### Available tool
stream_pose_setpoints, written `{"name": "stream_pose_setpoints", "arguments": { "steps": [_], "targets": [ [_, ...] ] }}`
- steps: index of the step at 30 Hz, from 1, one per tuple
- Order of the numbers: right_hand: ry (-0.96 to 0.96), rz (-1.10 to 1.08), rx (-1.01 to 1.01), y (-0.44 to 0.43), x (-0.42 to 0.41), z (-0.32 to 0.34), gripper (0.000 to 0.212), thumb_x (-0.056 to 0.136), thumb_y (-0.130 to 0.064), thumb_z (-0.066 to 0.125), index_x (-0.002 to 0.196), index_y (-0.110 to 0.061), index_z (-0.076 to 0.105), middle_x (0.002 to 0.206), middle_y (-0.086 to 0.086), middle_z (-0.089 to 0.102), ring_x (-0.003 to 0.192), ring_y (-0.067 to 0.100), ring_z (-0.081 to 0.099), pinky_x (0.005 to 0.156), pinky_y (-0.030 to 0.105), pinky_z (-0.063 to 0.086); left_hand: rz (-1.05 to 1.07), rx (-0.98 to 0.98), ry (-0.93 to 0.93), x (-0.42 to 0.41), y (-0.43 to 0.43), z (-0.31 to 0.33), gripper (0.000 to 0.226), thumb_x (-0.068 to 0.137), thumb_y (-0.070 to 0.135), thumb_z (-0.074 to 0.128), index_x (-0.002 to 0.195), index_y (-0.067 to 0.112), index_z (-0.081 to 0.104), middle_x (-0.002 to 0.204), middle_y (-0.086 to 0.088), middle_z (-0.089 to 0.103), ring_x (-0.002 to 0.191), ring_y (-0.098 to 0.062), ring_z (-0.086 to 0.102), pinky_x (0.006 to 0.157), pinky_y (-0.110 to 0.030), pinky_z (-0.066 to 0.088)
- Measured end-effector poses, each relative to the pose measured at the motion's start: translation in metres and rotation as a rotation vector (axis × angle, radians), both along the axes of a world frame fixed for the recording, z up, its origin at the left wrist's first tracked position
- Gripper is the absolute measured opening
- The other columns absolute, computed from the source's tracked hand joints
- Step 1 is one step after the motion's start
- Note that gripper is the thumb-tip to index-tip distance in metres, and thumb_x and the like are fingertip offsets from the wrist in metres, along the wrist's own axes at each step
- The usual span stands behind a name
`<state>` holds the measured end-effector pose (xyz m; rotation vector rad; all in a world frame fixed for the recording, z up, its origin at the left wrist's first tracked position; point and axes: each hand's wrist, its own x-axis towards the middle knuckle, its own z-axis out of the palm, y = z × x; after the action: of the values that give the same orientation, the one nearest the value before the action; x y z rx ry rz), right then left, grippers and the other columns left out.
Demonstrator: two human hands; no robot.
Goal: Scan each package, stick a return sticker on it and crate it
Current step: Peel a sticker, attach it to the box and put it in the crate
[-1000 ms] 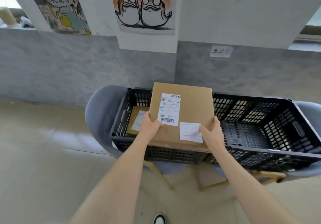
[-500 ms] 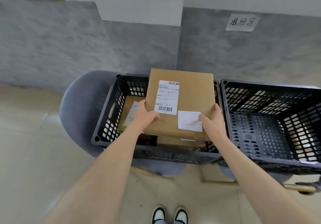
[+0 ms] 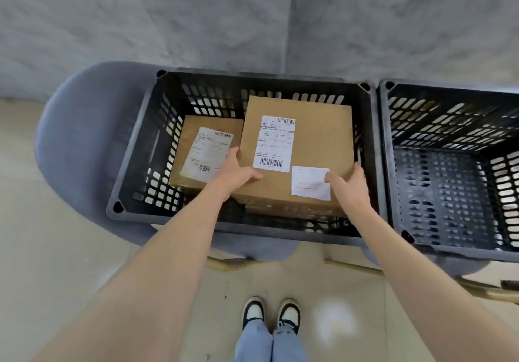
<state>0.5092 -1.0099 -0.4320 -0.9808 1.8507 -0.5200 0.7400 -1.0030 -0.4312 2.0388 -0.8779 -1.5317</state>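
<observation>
A brown cardboard package (image 3: 317, 142) with a white shipping label (image 3: 273, 144) and a white return sticker (image 3: 310, 183) sits low inside the left black crate (image 3: 132, 165), on its right side. My left hand (image 3: 238, 170) grips the package's near left edge, thumb on top. My right hand (image 3: 349, 182) grips its near right corner, thumb on the sticker. A second labelled package (image 3: 205, 151) lies on the crate floor to the left, partly covered by the held one.
A second black crate (image 3: 449, 165) stands right beside the first, nothing in it. Both crates rest on grey chairs (image 3: 81, 142) against a grey wall. My shoes (image 3: 271, 314) stand on the tiled floor below.
Both hands have lowered the package from above the crate's front rim down into the left crate. The camera has tilted down; the wall posters are out of view.
</observation>
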Motion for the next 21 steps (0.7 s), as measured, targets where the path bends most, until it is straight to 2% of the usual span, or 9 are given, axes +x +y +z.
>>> {"name": "stream_pose_setpoints", "arguments": {
  "steps": [3,5,7,11,16,21],
  "targets": [
    [-0.028,-0.017,0.041,-0.005,-0.004,-0.012,0.075,0.085,-0.021,0.06,0.15,-0.015,0.021,0.142,0.002,0.044,0.126,0.023,0.042,0.095,0.032,0.034,-0.008,0.022,0.012,-0.005,-0.001,-0.016,0.093,0.079,0.009,0.071,0.149,0.025,0.012,0.144,-0.002,0.039,0.124,-0.022,0.045,0.107,-0.045,0.037],
    [-0.044,-0.021,0.063,-0.008,-0.005,-0.019,0.074,0.086,-0.02,0.058,0.149,-0.016,0.021,0.14,0.0,0.045,0.124,0.022,0.042,0.095,0.032,0.033,-0.006,0.031,0.012,-0.006,-0.002,-0.026,0.092,0.08,0.009,0.07,0.149,0.024,0.011,0.144,0.0,0.039,0.122,-0.019,0.044,0.106,-0.039,0.037],
    [-0.069,-0.025,0.081,-0.01,-0.006,-0.026,0.075,0.088,-0.018,0.057,0.151,-0.015,0.016,0.142,0.0,0.041,0.124,0.019,0.039,0.094,0.03,0.03,-0.003,0.04,0.012,-0.007,-0.003,-0.033,0.091,0.082,0.008,0.07,0.15,0.022,0.011,0.144,0.0,0.039,0.119,-0.017,0.044,0.099,-0.032,0.037],
    [-0.073,-0.02,0.135,-0.014,-0.006,-0.036,0.078,0.089,-0.022,0.055,0.153,-0.018,0.009,0.152,0.001,0.029,0.138,0.026,0.029,0.106,0.038,0.029,-0.015,0.064,-0.011,-0.007,-0.003,-0.042,0.091,0.082,0.008,0.07,0.15,0.022,0.011,0.145,-0.002,0.038,0.126,-0.021,0.042,0.094,-0.03,0.035],
    [-0.061,-0.003,0.196,-0.021,-0.006,-0.046,0.084,0.087,-0.03,0.057,0.153,-0.021,0.006,0.155,0.003,0.024,0.139,0.029,0.026,0.109,0.044,0.027,-0.041,0.076,-0.049,-0.01,-0.005,-0.051,0.093,0.084,0.008,0.069,0.151,0.022,0.006,0.148,-0.004,0.034,0.131,-0.023,0.038,0.103,-0.035,0.034],
    [-0.025,0.011,0.203,-0.022,-0.002,-0.053,0.089,0.087,-0.03,0.058,0.153,-0.02,0.0,0.159,0.005,0.01,0.144,0.029,0.017,0.112,0.046,0.022,-0.069,0.099,-0.058,-0.007,-0.007,-0.055,0.095,0.083,0.011,0.07,0.151,0.023,0.005,0.15,-0.004,0.031,0.133,-0.024,0.036,0.107,-0.039,0.032]
  ]
}}
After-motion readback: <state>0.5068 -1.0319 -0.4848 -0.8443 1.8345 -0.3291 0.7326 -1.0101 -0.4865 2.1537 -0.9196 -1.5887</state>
